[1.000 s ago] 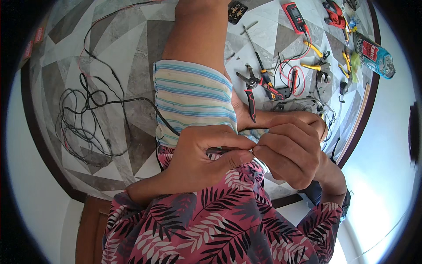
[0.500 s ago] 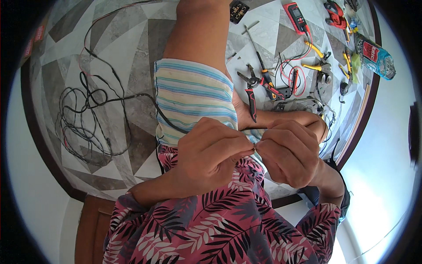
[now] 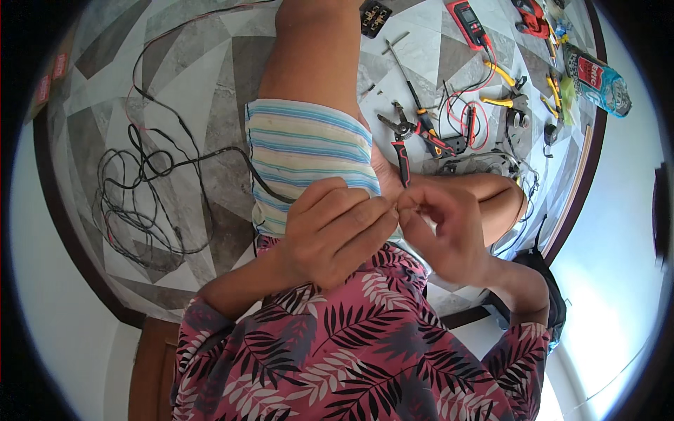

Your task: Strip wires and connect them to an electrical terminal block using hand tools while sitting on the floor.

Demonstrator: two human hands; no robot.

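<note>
A black cable (image 3: 258,177) runs from the left across my striped shorts and goes in under my left hand (image 3: 335,231). That hand is closed round it, hiding the cable's end. My right hand (image 3: 449,231) is beside it, thumb and forefinger pinched together against the left fingertips. Whatever tiny thing lies between the fingertips is too small and covered to make out. Both hands are over my lap. On the floor just beyond them lies a wire stripper (image 3: 403,133) with red and black handles, its jaws pointing away from me.
Loose coils of thin black cable (image 3: 140,210) spread over the tiled floor at left. To the right lie a screwdriver (image 3: 414,91), a red multimeter (image 3: 469,24) with leads, yellow-handled pliers (image 3: 500,102) and a blue plastic packet (image 3: 600,84). A black bag (image 3: 537,281) stands near my right elbow.
My right hand has turned and its fingers have opened out of a tight curl into a pinch. Both hands have shifted slightly left. The left hand has rolled over a little.
</note>
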